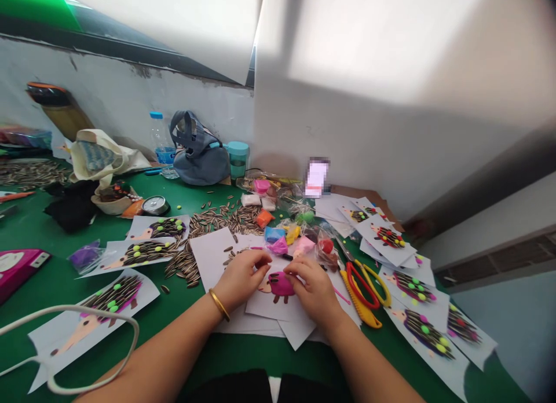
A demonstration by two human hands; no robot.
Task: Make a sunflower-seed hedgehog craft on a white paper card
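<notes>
A white sheet (266, 306) lies in front of me with a small hedgehog picture made of magenta clay (281, 284), with a peach face and brown legs. A few dark seeds sit on the clay. My left hand (244, 278) is at the left of the picture, thumb and fingers curled together; whatever they may hold is too small to make out. At the right edge of the clay body, my right hand (311, 284) has its fingers pinched, and their tips hide anything between them. A heap of striped sunflower seeds (226, 220) lies beyond my left hand.
Bagged coloured clay (274, 235) lies behind the hands. Red-handled scissors (360, 284) and a yellow cutter (362, 304) lie to the right. Finished hedgehog pictures (423, 330) spread on both sides. A white cable (134, 333) loops at lower left; a phone (316, 178) stands at the back.
</notes>
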